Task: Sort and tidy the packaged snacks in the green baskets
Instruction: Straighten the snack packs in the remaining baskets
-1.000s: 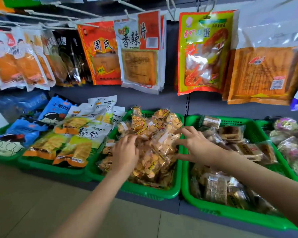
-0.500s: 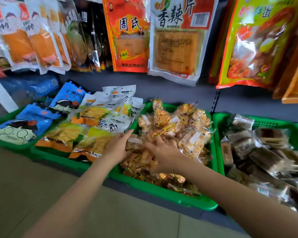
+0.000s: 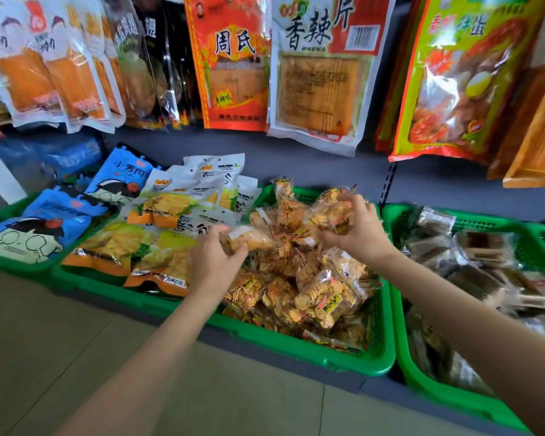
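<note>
Left hand: the left hand [image 3: 213, 262] sits at centre frame over the left edge of the middle green basket [image 3: 337, 357], fingers curled round a clear pack of small crackers [image 3: 249, 239], which it grips just above the pile.
Right hand: the right hand [image 3: 356, 229] is right of centre, raised over the back of the same basket, fingers and thumb closed on another cracker pack [image 3: 331, 210] held clear of the heap.
Cracker pile: a loose heap of clear cracker bags [image 3: 312, 294] with yellow labels fills the middle green basket, lower centre of the frame.
Left basket: a green basket [image 3: 85, 280] at left centre carries flat yellow-and-white snack pouches [image 3: 170, 212], overlapping in rows.
Far-left basket: blue pouches [image 3: 44, 221] with a cartoon face in glasses lie at the left edge.
Right basket: a green basket [image 3: 422, 382] at the right edge holds dark, brownish wrapped snacks [image 3: 472, 256]; they are blurred.
Hanging packs: across the top of the frame hang large bags, among them a red-orange bag [image 3: 233, 64], a white bag with an orange sheet inside [image 3: 321, 73] and a green-and-red bag [image 3: 453, 77].
Floor: pale tiles [image 3: 76, 357] fill the lower left.
</note>
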{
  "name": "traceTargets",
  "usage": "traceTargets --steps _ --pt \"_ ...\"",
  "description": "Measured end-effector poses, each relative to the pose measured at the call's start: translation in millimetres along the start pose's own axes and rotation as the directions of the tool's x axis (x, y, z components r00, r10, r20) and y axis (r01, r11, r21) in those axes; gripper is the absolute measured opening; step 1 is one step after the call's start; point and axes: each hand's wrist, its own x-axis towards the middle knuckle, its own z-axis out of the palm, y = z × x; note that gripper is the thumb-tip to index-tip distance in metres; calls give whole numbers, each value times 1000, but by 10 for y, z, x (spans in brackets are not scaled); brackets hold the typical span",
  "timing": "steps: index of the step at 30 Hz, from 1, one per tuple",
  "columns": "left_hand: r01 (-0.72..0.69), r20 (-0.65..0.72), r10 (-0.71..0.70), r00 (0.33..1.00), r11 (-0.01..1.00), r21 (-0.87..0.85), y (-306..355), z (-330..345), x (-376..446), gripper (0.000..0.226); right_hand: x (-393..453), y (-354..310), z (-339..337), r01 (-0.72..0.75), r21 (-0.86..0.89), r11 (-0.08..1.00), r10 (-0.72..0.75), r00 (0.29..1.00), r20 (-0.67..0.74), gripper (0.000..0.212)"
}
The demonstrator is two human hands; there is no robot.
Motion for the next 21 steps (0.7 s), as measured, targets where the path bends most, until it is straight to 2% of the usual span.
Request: traceTargets --steps 2,3,5,6,8,11,13,16,19,21 --pt "-4 160 -22 987 988 155 0 70 -212 29 -86 -59 108 118 -16 993 -116 985 125 87" --pt "-23 218 -44 975 954 298 -21 112 -312 34 -137 -80 169 185 -48 982 -169 959 228 91" --pt "-112 282 -71 957 806 581 -30 177 -454 52 -207 -78 311 329 -272 904 -188 879 438 93" --pt "-150 311 -71 948 759 634 -16 182 -470 60 -223 -68 359 379 -408 830 -141 851 505 91" --pt "-226 424 -65 903 768 599 -10 138 -425 71 -243 -77 390 402 -538 741 -26 817 576 87" --pt "-321 645 -72 760 822 470 -65 2 -346 83 -308 -104 374 386 -549 742 80 761 644 88" --pt "-356 711 -110 695 806 473 -87 -74 -341 90 -415 -86 380 401 -567 719 107 742 662 89" --pt "-393 713 -145 686 750 532 -73 -82 -335 93 -492 53 462 387 -626 678 123 779 615 93" --pt "-356 689 -197 698 739 572 6 -64 -321 95 -458 156 536 397 -718 572 97 836 540 97" --pt "-314 669 -200 716 763 564 85 -67 -309 100 -438 149 538 395 -707 587 73 844 532 99"
